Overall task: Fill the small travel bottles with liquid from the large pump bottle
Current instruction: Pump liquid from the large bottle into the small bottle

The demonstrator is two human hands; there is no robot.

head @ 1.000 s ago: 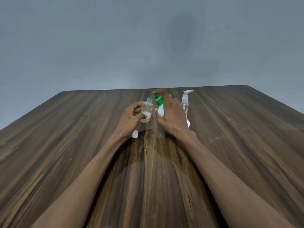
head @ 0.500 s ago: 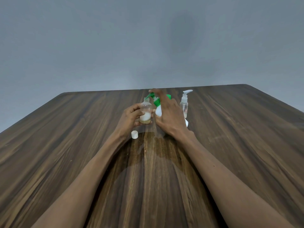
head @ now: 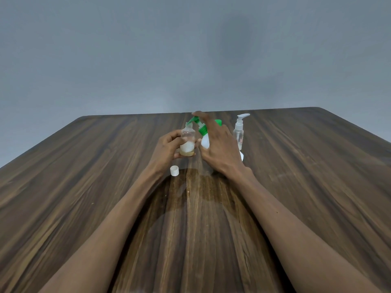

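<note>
Travel bottle point(head: 187, 140), upright and about a third full, is pinched in the left hand point(head: 167, 150), its open mouth just under the green spout of the pump bottle point(head: 204, 138). Right hand point(head: 218, 144) lies spread over that pump. White cap point(head: 174, 171) rests near the left wrist.

Looking forward and down from head height over a dark wood-grain tabletop point(head: 84, 208), through a single wide-angle lens. Facing a plain grey wall point(head: 148, 60) filling the upper third of the frame and more. Sitting close enough for both bare forearms to be entering from the lower corners and converging just above the centre of the frame. Bending the table's far edge and right corner near mid-height. Sharing nothing with any second view.
</note>
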